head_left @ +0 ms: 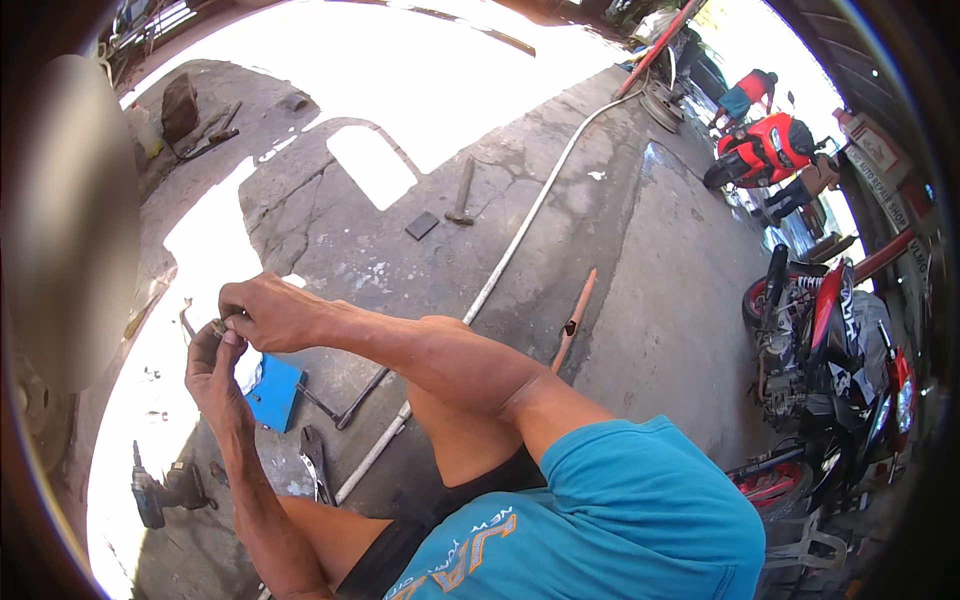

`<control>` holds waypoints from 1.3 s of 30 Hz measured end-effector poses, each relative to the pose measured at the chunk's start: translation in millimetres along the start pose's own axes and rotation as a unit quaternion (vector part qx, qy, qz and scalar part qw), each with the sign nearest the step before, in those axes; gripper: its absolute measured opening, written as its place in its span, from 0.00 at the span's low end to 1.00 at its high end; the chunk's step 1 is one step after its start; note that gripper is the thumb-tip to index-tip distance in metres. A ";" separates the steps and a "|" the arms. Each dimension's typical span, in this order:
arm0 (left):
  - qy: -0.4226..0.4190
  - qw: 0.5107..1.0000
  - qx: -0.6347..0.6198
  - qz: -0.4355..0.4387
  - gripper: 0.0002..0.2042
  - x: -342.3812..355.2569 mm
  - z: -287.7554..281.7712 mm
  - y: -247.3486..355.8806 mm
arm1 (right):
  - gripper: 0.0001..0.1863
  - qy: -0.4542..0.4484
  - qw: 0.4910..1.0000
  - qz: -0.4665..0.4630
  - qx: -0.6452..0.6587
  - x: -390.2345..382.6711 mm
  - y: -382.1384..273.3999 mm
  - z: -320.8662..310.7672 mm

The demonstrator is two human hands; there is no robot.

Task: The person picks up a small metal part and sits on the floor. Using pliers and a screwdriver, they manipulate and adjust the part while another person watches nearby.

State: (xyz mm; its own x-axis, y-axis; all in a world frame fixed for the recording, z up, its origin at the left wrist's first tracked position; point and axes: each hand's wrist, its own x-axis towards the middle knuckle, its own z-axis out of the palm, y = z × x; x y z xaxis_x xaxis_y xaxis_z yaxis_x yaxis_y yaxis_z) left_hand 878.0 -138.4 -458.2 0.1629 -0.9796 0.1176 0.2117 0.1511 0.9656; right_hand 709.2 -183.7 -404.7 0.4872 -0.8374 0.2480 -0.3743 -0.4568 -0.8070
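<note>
Both of my hands meet at the left, above the sunlit floor. My left hand [214,366] is closed, with its thumb and fingers pinching a small object [219,327] that is too small to name. From above it, my right hand [262,312] pinches at the same object with its fingertips. Just beneath the hands lie a blue flat case [274,394] and a crumpled white piece [248,372]. An L-shaped wrench [357,404] rests beside the case, and locking pliers [316,464] lie closer to my leg.
A power drill [158,490] stands at lower left. Farther off lie a hammer [463,190] and a dark flat block [422,226]. A long white pipe [511,250] crosses the floor near an orange-brown tube [583,304]. Motorcycles [825,350] and two people [748,92] are at right.
</note>
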 end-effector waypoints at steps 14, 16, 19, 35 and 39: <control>-0.076 0.996 -0.012 -0.043 0.16 21.8 29.3 -9.0 | 0.10 0.049 0.997 0.056 -0.028 -6.2 15.5 -40.5; -0.069 0.996 0.022 -0.051 0.16 22.6 29.6 -11.8 | 0.10 0.049 0.997 0.056 -0.023 -6.7 19.7 -39.5; -0.056 0.997 0.006 -0.050 0.16 20.9 33.6 -13.3 | 0.10 0.048 0.997 0.055 -0.021 -7.0 22.9 -39.6; -0.111 0.993 -0.001 -0.047 0.25 19.3 48.2 -18.4 | 0.11 0.067 0.987 0.085 -0.115 -13.5 23.9 -43.6; -0.098 0.995 -0.007 -0.025 0.24 18.9 56.6 -29.7 | 0.14 0.082 0.977 0.094 -0.172 -16.0 20.7 -39.5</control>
State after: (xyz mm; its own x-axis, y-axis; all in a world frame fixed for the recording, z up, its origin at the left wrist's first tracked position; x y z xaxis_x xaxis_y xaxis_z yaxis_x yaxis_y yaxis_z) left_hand 820.2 -168.8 -471.5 -0.0393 -0.9928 0.1131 0.2277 0.1013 0.9684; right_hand 662.6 -191.5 -404.2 0.2619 -0.9404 0.2169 -0.7019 -0.3398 -0.6259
